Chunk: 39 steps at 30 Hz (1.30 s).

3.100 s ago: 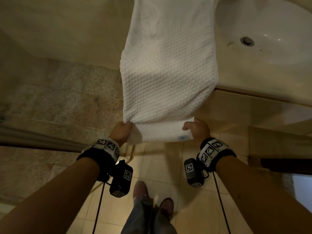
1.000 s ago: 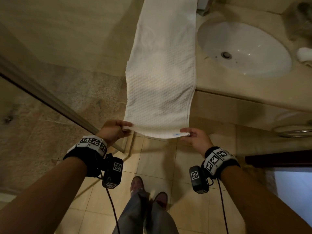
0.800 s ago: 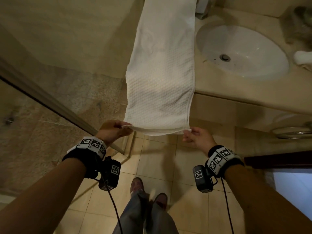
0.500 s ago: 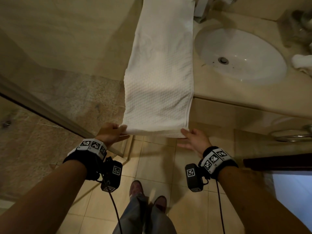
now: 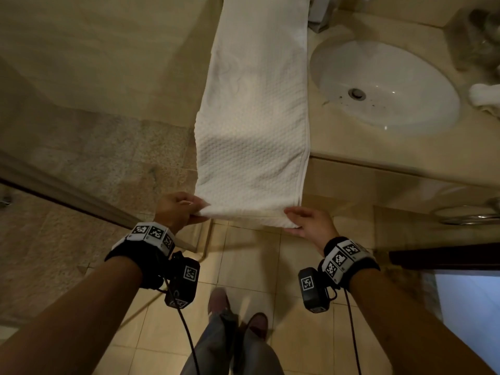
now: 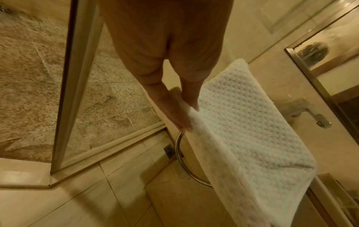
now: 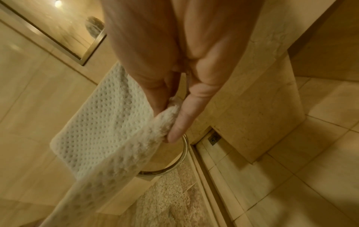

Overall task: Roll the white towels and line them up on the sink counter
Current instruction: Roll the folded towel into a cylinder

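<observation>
A long white waffle-weave towel (image 5: pixel 254 125) lies folded lengthwise on the beige sink counter (image 5: pixel 351 147), its near end hanging past the counter's front edge. My left hand (image 5: pixel 186 209) pinches the near left corner of the towel (image 6: pixel 239 135) between thumb and fingers. My right hand (image 5: pixel 303 220) pinches the near right corner of the towel (image 7: pixel 108 135), where the hem is turned over into a small first fold. The towel's far end runs out of the head view at the top.
A white oval basin (image 5: pixel 384 85) sits in the counter right of the towel, with a tap base (image 5: pixel 319 14) behind it. A rolled white towel (image 5: pixel 484 96) lies at the right edge. A glass shower door frame (image 5: pixel 67 190) stands left. A metal towel ring (image 6: pixel 184 165) hangs below the counter.
Both hands have stayed at the towel's near corners. The near hem has been turned over into a small fold, and the right hand regripped it after briefly loosening.
</observation>
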Tool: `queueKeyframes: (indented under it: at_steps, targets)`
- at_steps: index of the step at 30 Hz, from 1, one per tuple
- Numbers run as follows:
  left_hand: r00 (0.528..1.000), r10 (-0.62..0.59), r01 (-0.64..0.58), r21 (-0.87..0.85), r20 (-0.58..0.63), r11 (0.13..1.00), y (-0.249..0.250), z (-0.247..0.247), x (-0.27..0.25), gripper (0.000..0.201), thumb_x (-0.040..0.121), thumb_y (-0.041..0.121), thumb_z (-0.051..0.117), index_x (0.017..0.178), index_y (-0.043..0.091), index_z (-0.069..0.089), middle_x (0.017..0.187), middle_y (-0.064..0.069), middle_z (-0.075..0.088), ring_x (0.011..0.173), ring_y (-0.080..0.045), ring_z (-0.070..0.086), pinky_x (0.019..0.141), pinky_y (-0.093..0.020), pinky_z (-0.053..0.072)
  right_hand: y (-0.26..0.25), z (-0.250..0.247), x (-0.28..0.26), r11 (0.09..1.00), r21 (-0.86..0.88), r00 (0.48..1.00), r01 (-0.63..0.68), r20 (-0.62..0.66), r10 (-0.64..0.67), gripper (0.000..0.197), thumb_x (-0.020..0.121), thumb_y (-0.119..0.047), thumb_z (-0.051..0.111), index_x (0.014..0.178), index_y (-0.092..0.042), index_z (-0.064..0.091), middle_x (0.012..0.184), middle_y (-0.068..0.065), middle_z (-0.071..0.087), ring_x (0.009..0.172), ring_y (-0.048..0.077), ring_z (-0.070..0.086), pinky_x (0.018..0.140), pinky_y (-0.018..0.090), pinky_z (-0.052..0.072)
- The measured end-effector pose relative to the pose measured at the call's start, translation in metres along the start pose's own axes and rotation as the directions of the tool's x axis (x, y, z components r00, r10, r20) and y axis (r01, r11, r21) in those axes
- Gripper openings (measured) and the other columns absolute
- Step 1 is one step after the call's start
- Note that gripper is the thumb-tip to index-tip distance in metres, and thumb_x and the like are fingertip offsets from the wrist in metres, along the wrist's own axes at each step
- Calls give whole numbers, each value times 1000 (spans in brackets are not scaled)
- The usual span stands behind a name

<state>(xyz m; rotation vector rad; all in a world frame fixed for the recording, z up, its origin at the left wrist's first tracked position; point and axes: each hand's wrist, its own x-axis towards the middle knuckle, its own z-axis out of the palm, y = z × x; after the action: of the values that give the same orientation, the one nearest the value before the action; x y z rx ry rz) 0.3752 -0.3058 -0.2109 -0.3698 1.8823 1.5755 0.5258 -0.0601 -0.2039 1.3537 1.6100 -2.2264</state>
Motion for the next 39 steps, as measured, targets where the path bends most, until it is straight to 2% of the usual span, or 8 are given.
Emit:
queueKeyframes:
  at_steps: [6,10,18,22,25,29,34,39]
  targets:
    - [989,-75,81,-45,127,996,11,-4,-3,32,77,-5,71,107,-8,62,102,-19,67,93,-27,68,64,-22,58,-4,-6,-2,998,-46,997,-41,59,44,35,85,20,50,106,-3,66,116,13,62,95,22,66,76,22,57]
    - [988,-9,13,-29,154,999,13,-3,-5,21,80,-16,61,97,-5,64,83,-9,74,85,-19,68,62,-17,56,0,-6,-2,981,-195,1000,23,14,-21,36,83,12,60,100,-19,69,114,10,68,108,22,64,101,34,48]
    - [999,-42,39,149,13,988,14,-3,2,28,91,29,62,104,6,58,110,-12,60,92,-22,60,61,-29,55,-9,0,-6,999,-6,998,36,-54,-36,27,92,-20,62,114,-5,60,93,4,66,73,12,62,69,23,53]
    - [994,-90,98,-117,67,988,18,0,1,35,91,22,63,113,-4,57,114,-18,63,100,-31,66,81,-44,57,-14,5,-5,997,59,994,55,-93,-49,30,90,-20,65,115,-4,59,102,9,68,80,19,68,71,26,59]
    - [999,-23,27,-181,26,983,20,5,0,31,87,11,67,111,-4,53,113,-21,61,88,-28,68,66,-38,61,-16,10,-4,995,51,981,90,-179,-80,39,87,-17,69,116,5,53,108,16,65,72,22,71,63,28,60]
    - [983,174,-175,-2,-50,985,23,11,-7,31,86,2,65,102,17,43,97,-8,56,76,-23,61,53,-32,57,-18,14,-5,973,-95,941,211,-250,-228,36,87,-13,69,107,-18,39,106,13,54,54,18,63,56,33,57]
    - [971,237,-236,87,0,968,31,9,-14,15,80,12,74,72,17,62,90,-1,62,75,-16,63,47,-20,52,-23,15,-15,965,-55,953,255,-152,-261,9,91,-8,63,100,-7,61,98,9,58,48,11,58,51,25,55]
    - [983,111,-113,3,145,994,42,-2,-21,23,76,-12,67,87,8,64,95,-8,66,85,-19,65,57,-20,56,-31,8,-23,982,-5,978,188,-86,-188,38,80,5,70,116,-5,62,99,9,62,80,19,63,64,25,60]
